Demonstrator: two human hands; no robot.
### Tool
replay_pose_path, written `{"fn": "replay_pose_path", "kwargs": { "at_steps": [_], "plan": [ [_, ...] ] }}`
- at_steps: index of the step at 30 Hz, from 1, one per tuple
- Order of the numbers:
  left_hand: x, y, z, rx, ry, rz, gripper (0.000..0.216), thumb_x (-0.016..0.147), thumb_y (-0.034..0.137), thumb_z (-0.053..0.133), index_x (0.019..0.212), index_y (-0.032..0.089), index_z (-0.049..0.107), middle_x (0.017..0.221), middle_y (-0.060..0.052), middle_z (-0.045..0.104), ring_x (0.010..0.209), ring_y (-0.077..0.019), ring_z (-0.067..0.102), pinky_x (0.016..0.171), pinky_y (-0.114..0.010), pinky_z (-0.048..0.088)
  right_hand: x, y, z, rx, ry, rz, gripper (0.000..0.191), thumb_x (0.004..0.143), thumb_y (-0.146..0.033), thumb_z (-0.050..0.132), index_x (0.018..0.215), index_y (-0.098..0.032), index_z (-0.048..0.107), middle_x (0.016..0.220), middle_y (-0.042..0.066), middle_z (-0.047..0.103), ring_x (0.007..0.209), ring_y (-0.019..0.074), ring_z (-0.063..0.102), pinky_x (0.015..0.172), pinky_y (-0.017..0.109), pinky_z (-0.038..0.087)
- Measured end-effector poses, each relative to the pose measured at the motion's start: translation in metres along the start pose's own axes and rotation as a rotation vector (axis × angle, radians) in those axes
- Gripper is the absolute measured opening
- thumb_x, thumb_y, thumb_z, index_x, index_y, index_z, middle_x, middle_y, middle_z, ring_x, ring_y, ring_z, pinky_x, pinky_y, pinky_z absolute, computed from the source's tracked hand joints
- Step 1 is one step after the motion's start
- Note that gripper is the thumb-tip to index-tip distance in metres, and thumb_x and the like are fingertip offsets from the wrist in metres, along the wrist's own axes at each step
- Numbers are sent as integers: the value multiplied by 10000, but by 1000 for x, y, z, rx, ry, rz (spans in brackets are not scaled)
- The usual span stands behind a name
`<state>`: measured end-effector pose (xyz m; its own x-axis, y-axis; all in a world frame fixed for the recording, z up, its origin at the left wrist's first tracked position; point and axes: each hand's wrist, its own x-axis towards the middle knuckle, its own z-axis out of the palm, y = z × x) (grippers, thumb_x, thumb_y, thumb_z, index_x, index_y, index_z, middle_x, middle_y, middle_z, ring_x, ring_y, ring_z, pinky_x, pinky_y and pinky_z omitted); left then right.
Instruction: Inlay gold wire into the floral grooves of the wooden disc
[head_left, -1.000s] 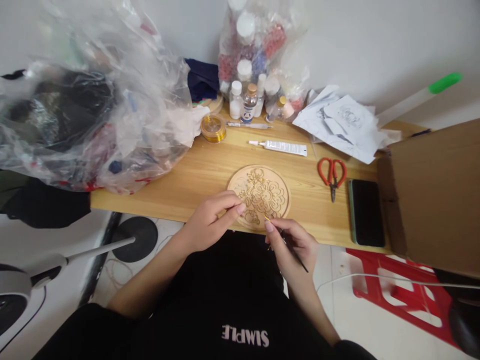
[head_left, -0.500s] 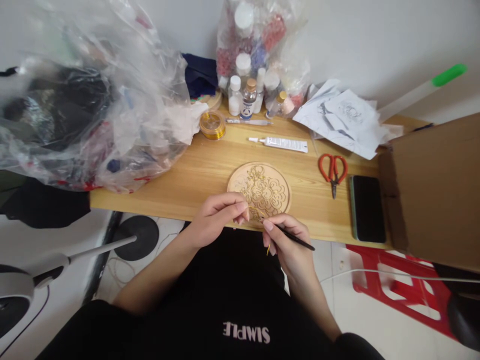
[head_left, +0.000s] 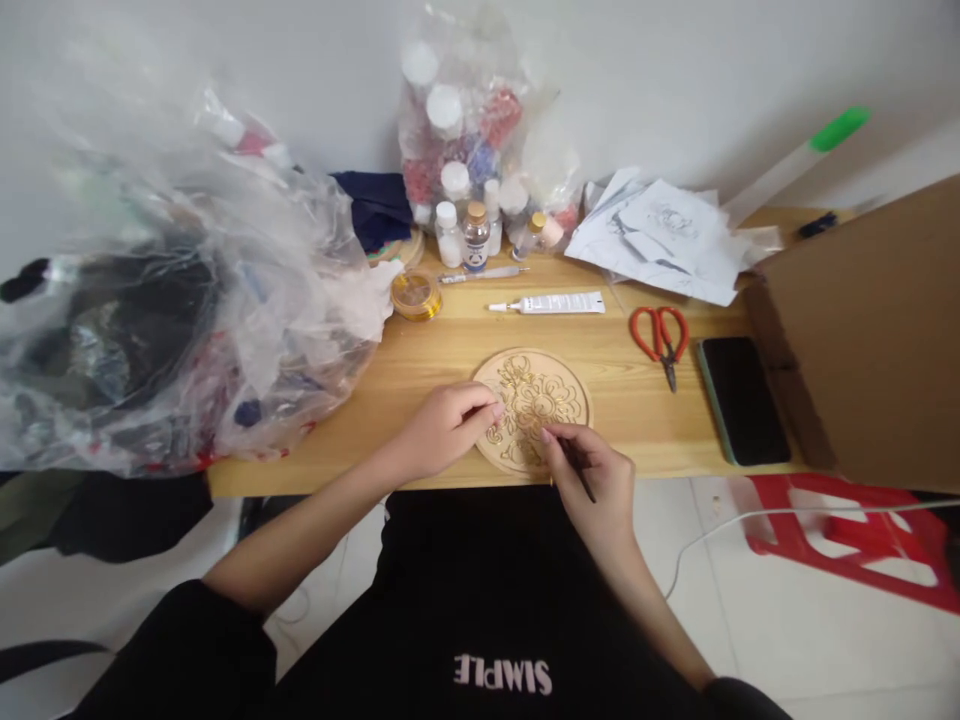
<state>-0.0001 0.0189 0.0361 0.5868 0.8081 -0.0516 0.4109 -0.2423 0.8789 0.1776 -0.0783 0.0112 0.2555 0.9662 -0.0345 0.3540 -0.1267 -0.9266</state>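
Observation:
A round wooden disc (head_left: 534,392) with a floral pattern outlined in gold wire lies on the wooden table (head_left: 420,350), near its front edge. My left hand (head_left: 448,425) rests at the disc's left rim, fingers curled and pinched against it. My right hand (head_left: 589,478) sits at the disc's lower right, fingers closed on a thin black tool (head_left: 581,475) whose tip points at the pattern.
Behind the disc lie a white glue tube (head_left: 555,302), a gold wire spool (head_left: 415,294) and small bottles (head_left: 469,235). Red scissors (head_left: 661,335), a black phone (head_left: 742,398) and a cardboard box (head_left: 870,330) are on the right. A bulky plastic bag (head_left: 180,310) fills the left.
Both hands have moved up onto the disc. The right hand has turned the black tool more upright; the loose gold wire seen between the hands before no longer shows. The view has shifted.

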Motion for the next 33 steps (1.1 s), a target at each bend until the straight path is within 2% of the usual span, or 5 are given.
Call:
{"fn": "replay_pose_path", "kwargs": {
  "at_steps": [11,18,25,28,33],
  "plan": [
    [27,-22,-15,205,-86,243,289,912,206,453,636,163,528,620,5,510,626,-130,457,633,-270,334,6,-15,12,-68,59,138,178,849,-346,614,846,-179,675,707,37,699,580,131,620,552,245,495],
    [29,-31,-18,182,-67,288,259,938,240,486,716,160,592,646,15,560,637,-116,523,638,-250,402,14,-19,11,-257,127,16,149,842,-292,610,804,-164,677,595,-3,653,476,94,565,475,202,452],
    [23,-43,-22,517,118,441,197,928,207,480,1021,133,638,1022,-101,682,949,-221,615,827,-381,470,24,-10,14,-533,272,-156,121,827,-231,600,798,-163,696,561,-7,648,425,92,538,435,200,417],
    [20,-50,-23,593,7,529,363,939,294,493,1239,98,554,1285,-149,604,1211,-270,540,982,-421,426,25,-9,15,-561,259,-173,120,824,-230,599,806,-173,702,585,-3,663,433,99,553,444,207,432],
    [20,-58,-24,697,-225,563,992,806,790,409,1456,48,313,1506,-180,371,1409,-303,325,1155,-433,224,27,-12,14,-540,226,-162,111,821,-219,612,787,-160,700,570,-6,652,419,87,526,419,197,390]
  ]
}}
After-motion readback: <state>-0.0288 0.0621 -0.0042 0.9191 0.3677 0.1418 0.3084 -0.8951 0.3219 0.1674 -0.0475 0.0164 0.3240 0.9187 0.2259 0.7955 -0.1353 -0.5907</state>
